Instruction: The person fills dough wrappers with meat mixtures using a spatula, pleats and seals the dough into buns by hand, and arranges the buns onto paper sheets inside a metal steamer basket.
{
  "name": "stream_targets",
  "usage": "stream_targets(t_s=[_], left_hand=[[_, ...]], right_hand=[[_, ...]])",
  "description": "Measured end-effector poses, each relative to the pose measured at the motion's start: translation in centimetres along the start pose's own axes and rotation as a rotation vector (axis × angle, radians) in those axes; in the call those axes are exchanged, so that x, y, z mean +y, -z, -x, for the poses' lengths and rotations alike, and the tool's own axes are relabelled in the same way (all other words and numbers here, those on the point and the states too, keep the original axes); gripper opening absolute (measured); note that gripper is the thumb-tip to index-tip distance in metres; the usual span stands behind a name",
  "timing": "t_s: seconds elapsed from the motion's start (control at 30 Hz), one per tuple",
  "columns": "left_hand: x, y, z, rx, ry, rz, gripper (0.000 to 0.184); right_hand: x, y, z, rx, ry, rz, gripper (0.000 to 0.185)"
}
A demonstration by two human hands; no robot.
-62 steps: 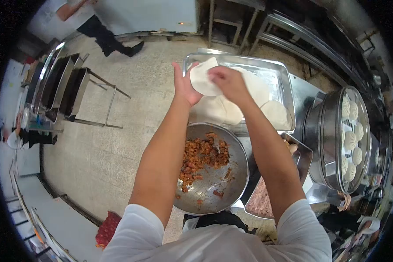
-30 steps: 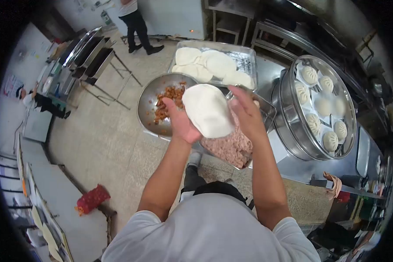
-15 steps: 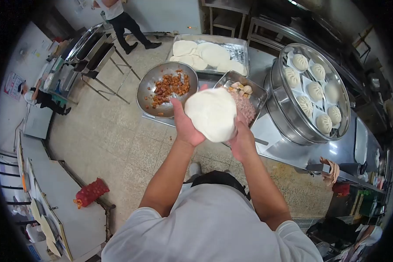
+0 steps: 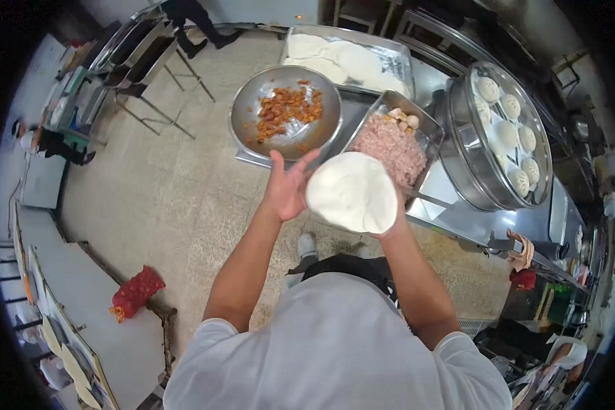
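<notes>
A round white dough wrapper (image 4: 352, 195) rests in my right hand (image 4: 393, 224), most of which is hidden beneath it. At the wrapper's left edge is my left hand (image 4: 288, 190), open with its fingers spread; whether it touches the dough I cannot tell. Just beyond stands a steel bowl (image 4: 239, 113) with chopped orange-brown filling (image 4: 287, 113). To its right, a metal pan (image 4: 436, 130) holds pink minced meat (image 4: 389, 147) and several pale chunks (image 4: 404, 119). A flat metal tool (image 4: 427, 198) sticks out from the pan's near end.
Behind the bowl, a floured tray (image 4: 406, 68) carries more dough rounds (image 4: 355, 61). A steel steamer (image 4: 458, 167) of pleated buns (image 4: 504, 137) stands at the right on the metal table (image 4: 444, 215). A red mesh sack (image 4: 138, 290) lies at left. Two other people are farther off.
My left hand has come off the wrapper's underside and opened to its left. The wrapper has shifted right and slightly down with my right hand. The camera view has also shifted.
</notes>
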State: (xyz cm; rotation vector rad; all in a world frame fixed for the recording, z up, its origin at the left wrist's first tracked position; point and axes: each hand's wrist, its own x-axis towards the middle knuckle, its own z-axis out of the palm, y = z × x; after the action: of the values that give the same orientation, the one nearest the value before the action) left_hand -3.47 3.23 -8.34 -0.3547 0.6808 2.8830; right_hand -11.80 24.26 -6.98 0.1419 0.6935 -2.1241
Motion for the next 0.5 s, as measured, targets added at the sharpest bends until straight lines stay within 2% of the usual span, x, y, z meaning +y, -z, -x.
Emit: stream_targets(t_s=[0.03, 0.1, 0.13, 0.17, 0.23, 0.27, 0.33, 0.37, 0.43, 0.5], left_hand=[[0.2, 0.2, 1.0, 0.009, -0.011, -0.007, 0.110], [-0.4, 0.4, 2.9, -0.133, -0.043, 0.352, 0.108], [-0.7, 0.3, 3.6, -0.242, -0.144, 0.278, 0.108], [-1.3, -0.2, 3.6, -0.234, -0.151, 0.279, 0.108], [-1.3, -2.3, 4.3, -0.273, -0.272, 0.279, 0.106], [-1.5, -3.2, 4.3, -0.205, -0.346, 0.358, 0.105], [-1.5, -3.7, 4.3, -0.133, -0.450, 0.416, 0.104], [-1.8, -3.7, 4.3, -0.155, -0.442, 0.458, 0.102], [-2.4, -3.8, 3.9, -0.198, -0.387, 0.521, 0.101], [-2.7, -3.4, 4.0, -0.099, -0.235, 0.287, 0.105]], right_hand=[[-0.1, -1.7, 0.1, -0.013, -0.009, -0.004, 0.063], [-1.4, -4.2, 0.9, -0.146, -0.367, 0.046, 0.066], [-1.7, -3.5, 1.0, -0.147, -0.376, 0.045, 0.066], [-2.2, -2.4, 1.2, -0.260, -0.316, 0.209, 0.069], [-2.0, -3.0, 2.1, -0.210, -0.137, 0.504, 0.074], [-1.9, -4.1, 2.2, -0.148, -0.065, 0.504, 0.073], [-2.8, -5.2, 2.1, -0.264, 0.047, 0.442, 0.065], [-1.8, -5.1, 1.5, -0.275, 0.038, 0.424, 0.065], [-0.9, -4.0, 1.8, -0.109, 0.015, 0.720, 0.058], [1.4, -4.0, 2.4, 0.069, -0.052, 0.690, 0.043]])
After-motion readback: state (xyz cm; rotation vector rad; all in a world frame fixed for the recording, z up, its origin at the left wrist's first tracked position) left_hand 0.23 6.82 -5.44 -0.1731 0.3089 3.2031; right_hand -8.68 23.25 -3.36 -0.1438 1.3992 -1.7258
